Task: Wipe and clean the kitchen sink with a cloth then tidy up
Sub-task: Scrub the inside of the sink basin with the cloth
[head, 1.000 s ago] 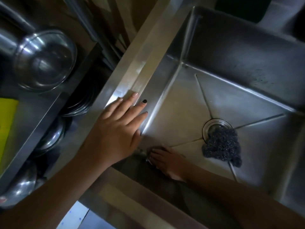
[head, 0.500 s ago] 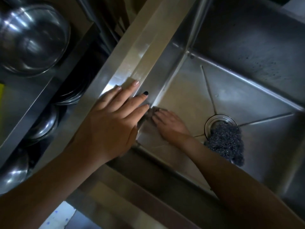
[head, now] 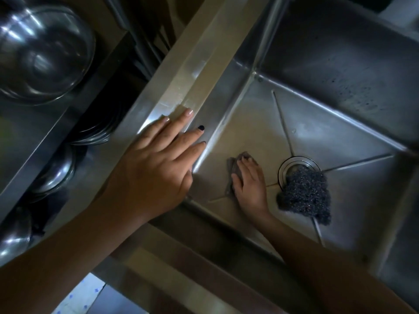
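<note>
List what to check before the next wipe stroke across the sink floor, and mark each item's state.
1. Cloth under control: ok. The right hand presses it flat on the sink floor.
2. Body braced: ok. The left hand rests flat on the rim.
3. Path toward the drain free: not ok. The scrubber lies partly over it.
4. Back wall clean: not ok. Dark specks show on it.
5. Cloth wet enough: cannot tell.
</note>
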Tool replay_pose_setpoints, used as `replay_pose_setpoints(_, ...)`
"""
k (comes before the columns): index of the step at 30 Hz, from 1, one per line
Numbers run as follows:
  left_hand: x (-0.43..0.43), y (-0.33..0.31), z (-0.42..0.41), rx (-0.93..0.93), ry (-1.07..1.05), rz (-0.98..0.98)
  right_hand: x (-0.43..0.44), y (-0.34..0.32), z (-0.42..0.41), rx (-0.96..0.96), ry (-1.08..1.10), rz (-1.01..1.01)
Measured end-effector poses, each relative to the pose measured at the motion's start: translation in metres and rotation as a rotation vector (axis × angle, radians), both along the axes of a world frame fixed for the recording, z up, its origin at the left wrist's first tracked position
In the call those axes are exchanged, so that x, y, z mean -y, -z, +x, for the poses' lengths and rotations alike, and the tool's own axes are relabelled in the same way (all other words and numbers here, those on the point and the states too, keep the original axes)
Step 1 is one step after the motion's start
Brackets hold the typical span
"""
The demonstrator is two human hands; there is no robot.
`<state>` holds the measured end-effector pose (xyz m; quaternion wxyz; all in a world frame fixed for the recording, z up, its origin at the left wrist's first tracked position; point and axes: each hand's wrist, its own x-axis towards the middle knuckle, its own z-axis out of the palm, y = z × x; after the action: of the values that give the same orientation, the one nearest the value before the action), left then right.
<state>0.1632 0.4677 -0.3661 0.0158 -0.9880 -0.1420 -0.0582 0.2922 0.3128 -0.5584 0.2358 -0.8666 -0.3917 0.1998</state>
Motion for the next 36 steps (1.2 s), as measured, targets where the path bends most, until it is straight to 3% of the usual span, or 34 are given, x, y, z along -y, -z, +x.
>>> replay_pose_setpoints(7, -0.001, 0.0, 0.001, 0.037, 0.003, -0.003, -0.022, 0.007, -0.017, 0.202, 0.077, 0.008)
replay_pose_setpoints(15, -0.002, -0.004, 0.003, -0.12, -0.027, -0.031, -0.067, 0.019, 0.061, 0.304, 0.164, -0.06)
replay_pose_setpoints(19, -0.001, -0.004, 0.004, -0.115, -0.026, -0.031, -0.058, 0.021, 0.072, 0.307, 0.195, -0.084)
replay_pose_setpoints(23, -0.001, -0.004, 0.002, -0.069, -0.038, -0.048, -0.03, 0.015, 0.034, 0.227, 0.294, -0.089)
replay_pose_setpoints(27, -0.001, -0.005, 0.004, -0.049, -0.037, -0.052, -0.014, 0.016, 0.004, 0.22, 0.238, -0.164)
replay_pose_setpoints(32, -0.002, -0.004, 0.006, -0.095, -0.039, -0.06, -0.035, 0.017, 0.031, 0.293, 0.272, -0.076)
replay_pose_setpoints(36, -0.003, -0.003, 0.005, -0.107, -0.058, -0.079, -0.062, 0.018, 0.072, 0.292, 0.276, -0.119)
